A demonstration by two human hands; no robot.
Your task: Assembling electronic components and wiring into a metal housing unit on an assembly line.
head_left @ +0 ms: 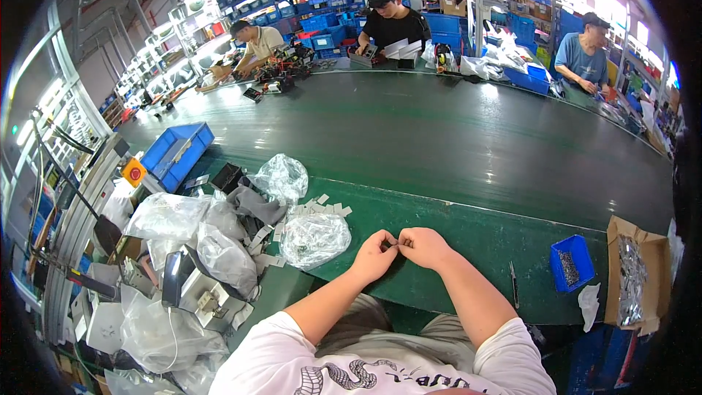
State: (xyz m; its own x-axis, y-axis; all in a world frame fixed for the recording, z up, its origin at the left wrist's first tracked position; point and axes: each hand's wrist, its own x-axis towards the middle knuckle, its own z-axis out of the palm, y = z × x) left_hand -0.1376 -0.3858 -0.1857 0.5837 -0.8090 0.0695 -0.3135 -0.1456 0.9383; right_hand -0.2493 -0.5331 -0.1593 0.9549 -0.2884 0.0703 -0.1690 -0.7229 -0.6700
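Observation:
Over the near edge of the green worktop, my left hand and my right hand meet with fingertips pinched together. Something small sits between them, too small and too covered by the fingers to name. Left of my left hand lies a clear plastic bag with contents I cannot make out. Small pale flat pieces are scattered just behind that bag. A thin dark pen-like tool lies on the worktop to the right of my right forearm.
At the right stand a blue bin of small metal parts and a cardboard box of silvery packets. Plastic bags and a blue crate crowd the left. Beyond the dark conveyor belt, several people work at the far side.

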